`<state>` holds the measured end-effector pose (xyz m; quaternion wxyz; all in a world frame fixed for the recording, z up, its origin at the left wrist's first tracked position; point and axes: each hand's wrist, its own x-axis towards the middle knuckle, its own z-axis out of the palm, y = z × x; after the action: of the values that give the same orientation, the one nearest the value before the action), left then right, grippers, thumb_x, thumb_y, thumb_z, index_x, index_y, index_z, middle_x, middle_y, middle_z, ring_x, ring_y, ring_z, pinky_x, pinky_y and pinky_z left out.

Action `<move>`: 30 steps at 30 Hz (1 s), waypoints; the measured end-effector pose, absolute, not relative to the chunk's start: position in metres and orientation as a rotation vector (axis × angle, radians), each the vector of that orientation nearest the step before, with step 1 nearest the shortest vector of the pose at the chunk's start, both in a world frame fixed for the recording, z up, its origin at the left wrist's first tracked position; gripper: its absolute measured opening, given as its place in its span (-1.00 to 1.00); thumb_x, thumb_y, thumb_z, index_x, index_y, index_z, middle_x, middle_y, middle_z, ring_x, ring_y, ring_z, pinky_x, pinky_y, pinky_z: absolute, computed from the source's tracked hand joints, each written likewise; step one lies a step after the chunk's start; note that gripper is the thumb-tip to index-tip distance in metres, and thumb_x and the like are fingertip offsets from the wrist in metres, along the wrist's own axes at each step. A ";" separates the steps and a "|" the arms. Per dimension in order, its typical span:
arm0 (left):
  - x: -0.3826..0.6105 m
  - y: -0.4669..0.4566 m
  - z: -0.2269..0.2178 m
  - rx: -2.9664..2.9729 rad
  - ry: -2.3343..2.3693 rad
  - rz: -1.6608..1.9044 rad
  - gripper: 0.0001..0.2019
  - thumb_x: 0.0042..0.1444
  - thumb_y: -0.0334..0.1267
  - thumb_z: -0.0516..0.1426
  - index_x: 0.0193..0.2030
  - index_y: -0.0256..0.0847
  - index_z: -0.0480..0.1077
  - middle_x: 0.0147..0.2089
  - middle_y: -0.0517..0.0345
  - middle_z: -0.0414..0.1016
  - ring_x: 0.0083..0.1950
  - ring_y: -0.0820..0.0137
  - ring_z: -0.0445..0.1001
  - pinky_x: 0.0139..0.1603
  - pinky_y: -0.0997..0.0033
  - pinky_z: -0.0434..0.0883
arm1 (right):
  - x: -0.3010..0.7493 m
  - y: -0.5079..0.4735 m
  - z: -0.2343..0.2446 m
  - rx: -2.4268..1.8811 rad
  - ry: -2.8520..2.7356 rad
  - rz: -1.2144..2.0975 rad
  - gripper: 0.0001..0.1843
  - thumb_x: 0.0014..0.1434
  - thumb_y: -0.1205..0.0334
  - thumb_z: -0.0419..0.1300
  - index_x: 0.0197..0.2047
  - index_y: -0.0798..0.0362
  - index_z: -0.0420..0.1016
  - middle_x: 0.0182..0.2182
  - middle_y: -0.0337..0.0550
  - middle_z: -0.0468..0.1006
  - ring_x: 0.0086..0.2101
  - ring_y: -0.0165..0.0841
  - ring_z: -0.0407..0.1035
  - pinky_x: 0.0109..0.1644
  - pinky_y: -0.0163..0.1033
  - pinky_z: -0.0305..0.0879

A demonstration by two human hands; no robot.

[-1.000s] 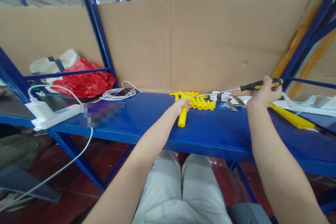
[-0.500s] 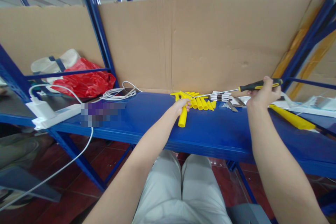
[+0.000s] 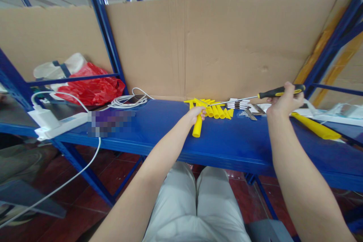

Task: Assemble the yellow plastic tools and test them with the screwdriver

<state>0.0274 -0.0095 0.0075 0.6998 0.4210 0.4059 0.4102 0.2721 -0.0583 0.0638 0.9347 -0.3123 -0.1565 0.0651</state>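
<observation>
My left hand (image 3: 197,114) is closed around a yellow tool with a tube-shaped handle (image 3: 196,128), whose open end points toward me. My right hand (image 3: 287,100) grips the black and yellow handle of a long screwdriver (image 3: 272,93). Its thin shaft runs left, and the tip reaches the yellow tool's head just beyond my left fingers; the exact contact point is too small to make out. Several similar yellow pieces (image 3: 217,112) lie in a row right behind my left hand. Between the hands are small metal screws (image 3: 243,114) and flat metal blades (image 3: 251,114).
A stack of white and dark strips (image 3: 238,104) lies near the cardboard wall (image 3: 227,45). On the right of the blue shelf (image 3: 159,124) is a larger yellow piece (image 3: 316,126). Leftward are a white power strip (image 3: 68,123), coiled cable (image 3: 127,101) and red plastic bag (image 3: 92,85).
</observation>
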 end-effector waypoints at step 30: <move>0.027 -0.013 0.011 0.952 0.907 0.907 -0.81 0.26 -0.49 -0.06 -0.36 -0.20 0.18 -0.66 0.41 0.09 -0.76 0.65 0.01 -0.73 0.68 -0.01 | 0.260 -0.069 0.071 -0.656 -0.320 0.163 -0.83 0.10 0.42 0.09 -0.42 0.02 0.14 -0.55 -0.40 0.17 -0.59 -0.50 0.20 -0.73 -0.46 0.09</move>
<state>0.0273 -0.0134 0.0108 0.6976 0.4270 0.4068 0.4068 0.2602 -0.0691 0.0705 0.9310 -0.3202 -0.1561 0.0795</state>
